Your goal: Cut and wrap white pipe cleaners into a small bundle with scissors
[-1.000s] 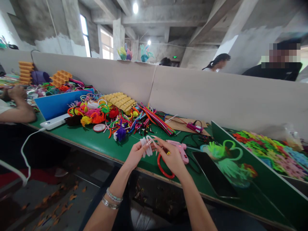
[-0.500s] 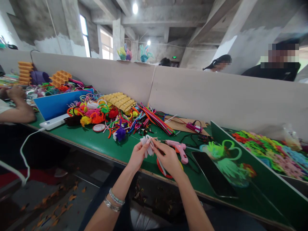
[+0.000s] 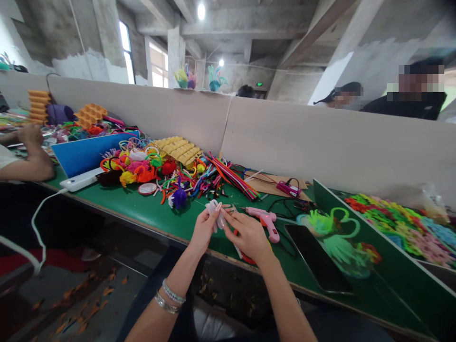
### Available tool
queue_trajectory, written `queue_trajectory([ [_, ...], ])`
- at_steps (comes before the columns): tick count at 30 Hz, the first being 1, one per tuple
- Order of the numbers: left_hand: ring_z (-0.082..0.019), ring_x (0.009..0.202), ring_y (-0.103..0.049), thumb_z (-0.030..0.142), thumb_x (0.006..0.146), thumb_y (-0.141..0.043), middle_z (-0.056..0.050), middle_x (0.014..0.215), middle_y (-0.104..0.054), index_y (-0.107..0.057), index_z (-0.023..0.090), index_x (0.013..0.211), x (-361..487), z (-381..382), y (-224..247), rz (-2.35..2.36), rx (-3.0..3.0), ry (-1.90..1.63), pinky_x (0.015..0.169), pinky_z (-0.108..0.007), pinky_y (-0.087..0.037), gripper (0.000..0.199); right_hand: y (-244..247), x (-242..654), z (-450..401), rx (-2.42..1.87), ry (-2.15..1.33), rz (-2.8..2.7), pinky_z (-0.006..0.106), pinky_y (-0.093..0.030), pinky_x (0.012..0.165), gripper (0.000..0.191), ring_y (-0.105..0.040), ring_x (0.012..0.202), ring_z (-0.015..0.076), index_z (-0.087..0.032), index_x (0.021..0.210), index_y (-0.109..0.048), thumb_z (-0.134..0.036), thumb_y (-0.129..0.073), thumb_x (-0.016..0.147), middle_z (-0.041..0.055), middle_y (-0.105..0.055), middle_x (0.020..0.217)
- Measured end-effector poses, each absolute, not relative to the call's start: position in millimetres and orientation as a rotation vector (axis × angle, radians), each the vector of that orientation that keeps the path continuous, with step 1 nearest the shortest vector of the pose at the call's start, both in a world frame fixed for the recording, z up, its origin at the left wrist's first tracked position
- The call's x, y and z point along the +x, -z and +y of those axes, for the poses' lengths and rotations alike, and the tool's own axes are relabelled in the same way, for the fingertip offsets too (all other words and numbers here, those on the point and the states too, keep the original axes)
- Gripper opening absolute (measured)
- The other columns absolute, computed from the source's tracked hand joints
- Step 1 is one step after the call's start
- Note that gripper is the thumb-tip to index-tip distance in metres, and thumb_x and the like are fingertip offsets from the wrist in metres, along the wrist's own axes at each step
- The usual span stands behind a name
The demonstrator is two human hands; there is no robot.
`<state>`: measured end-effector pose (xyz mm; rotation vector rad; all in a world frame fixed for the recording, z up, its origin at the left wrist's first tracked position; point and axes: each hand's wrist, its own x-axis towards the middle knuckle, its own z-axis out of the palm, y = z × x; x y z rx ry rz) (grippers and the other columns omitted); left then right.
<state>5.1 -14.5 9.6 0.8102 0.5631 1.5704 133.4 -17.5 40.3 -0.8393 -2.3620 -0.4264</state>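
A bundle of looped white pipe cleaners (image 3: 214,213) is pinched between the thumb and fingers of my left hand (image 3: 203,231), above the front edge of the green table (image 3: 156,216). My right hand (image 3: 249,236) touches the bundle from the right, its thumb and fingertips against the white loops. A pale strand hangs below my right fingers. Beyond that hand lies a pink glue gun (image 3: 265,218). Red and yellow round items on the table are partly hidden under my right hand.
Colourful pipe cleaners (image 3: 233,178) and fuzzy shapes are piled at the back left, beside a blue board (image 3: 90,154) and white power strip (image 3: 81,180). A black phone (image 3: 317,259) and green fuzzy figures (image 3: 344,251) lie right. Another person's arm (image 3: 33,152) rests far left.
My right hand has shifted slightly and its fingers are more spread over the bundle. The white loops have turned a little. At the far left, the other person's hand has moved slightly.
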Motion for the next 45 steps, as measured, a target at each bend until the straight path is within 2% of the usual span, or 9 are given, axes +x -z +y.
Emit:
queue_trajectory([
  [3,-0.011,0.060,-0.058,0.037,0.063,-0.064,-0.003,0.070,-0.066,-0.063,0.014,0.081,5.4,-15.5,-10.6,0.657,0.844,-1.581,0.061,-0.022,-0.043,0.029,-47.4,134.6,-22.0,-0.887,0.339,-2.167,0.026,-0.040,0.070,0.021,-0.054,0.074,0.0125,-0.019,0.097,-0.056,-0.025,-0.045,0.080,0.0019,-0.060,0.078],
  [6,-0.010,0.056,-0.055,0.039,0.063,-0.063,-0.001,0.063,-0.063,-0.062,0.013,0.079,8.0,-18.4,-12.2,0.778,0.956,-1.578,0.057,-0.022,-0.042,0.030,-53.1,134.1,-26.4,-1.059,0.244,-2.028,0.024,-0.037,0.063,0.015,-0.049,0.066,0.0116,-0.018,0.084,-0.054,-0.030,-0.046,0.080,0.0005,-0.055,0.068],
  [12,-0.009,0.056,-0.045,0.032,0.073,-0.050,0.000,0.061,-0.055,-0.059,0.012,0.075,10.2,-24.9,-9.2,0.885,1.410,-1.427,0.053,-0.020,-0.036,0.022,-53.7,133.4,-25.7,-1.237,0.401,-2.145,0.025,-0.029,0.055,0.025,-0.043,0.061,0.0133,-0.020,0.065,-0.041,-0.040,-0.041,0.080,-0.0003,-0.046,0.063],
  [17,-0.008,0.052,-0.038,0.028,0.076,-0.045,0.003,0.056,-0.047,-0.055,0.012,0.067,6.5,-26.9,-7.9,0.932,1.615,-1.306,0.051,-0.019,-0.032,0.020,-52.7,137.0,-23.1,-1.202,0.464,-2.338,0.026,-0.028,0.061,0.025,-0.044,0.067,0.0142,-0.019,0.068,-0.043,-0.031,-0.031,0.086,0.0014,-0.049,0.070],
  [24,-0.008,0.053,-0.038,0.033,0.077,-0.045,0.002,0.057,-0.047,-0.053,0.013,0.067,3.3,-26.9,-9.8,1.011,1.731,-1.269,0.051,-0.020,-0.031,0.024,-45.7,137.8,-19.3,-1.183,0.391,-2.263,0.026,-0.029,0.062,0.027,-0.044,0.068,0.0139,-0.018,0.075,-0.046,-0.022,-0.023,0.087,0.0022,-0.049,0.070],
  [29,-0.010,0.055,-0.042,0.026,0.079,-0.041,0.000,0.062,-0.053,-0.055,0.013,0.074,2.0,-31.2,-14.2,1.045,1.876,-1.275,0.053,-0.020,-0.032,0.020,-47.8,137.0,-20.4,-1.200,0.335,-2.260,0.025,-0.029,0.061,0.028,-0.043,0.065,0.0126,-0.019,0.065,-0.042,-0.028,-0.029,0.087,0.0011,-0.048,0.067],
  [33,-0.013,0.060,-0.049,0.021,0.080,-0.040,-0.004,0.070,-0.059,-0.057,0.015,0.082,1.1,-33.4,-17.1,1.034,1.968,-1.268,0.057,-0.021,-0.034,0.019,-50.5,138.1,-21.6,-1.213,0.313,-2.288,0.024,-0.030,0.060,0.028,-0.044,0.066,0.0119,-0.019,0.066,-0.044,-0.030,-0.029,0.087,0.0008,-0.048,0.068],
  [38,-0.014,0.063,-0.052,0.023,0.080,-0.040,-0.006,0.072,-0.061,-0.058,0.015,0.083,0.0,-33.3,-17.8,1.046,2.014,-1.243,0.059,-0.022,-0.036,0.020,-49.7,139.5,-20.7,-1.186,0.276,-2.317,0.023,-0.030,0.061,0.026,-0.045,0.067,0.0116,-0.019,0.070,-0.046,-0.027,-0.028,0.088,0.0000,-0.049,0.067],
  [45,-0.013,0.059,-0.049,0.020,0.077,-0.043,-0.004,0.066,-0.060,-0.059,0.015,0.080,1.8,-31.4,-13.4,1.042,1.903,-1.272,0.057,-0.021,-0.036,0.018,-43.8,138.7,-17.9,-1.178,0.568,-2.371,0.027,-0.027,0.060,0.025,-0.047,0.069,0.0154,-0.018,0.076,-0.049,-0.022,-0.027,0.087,0.0030,-0.053,0.071],
])
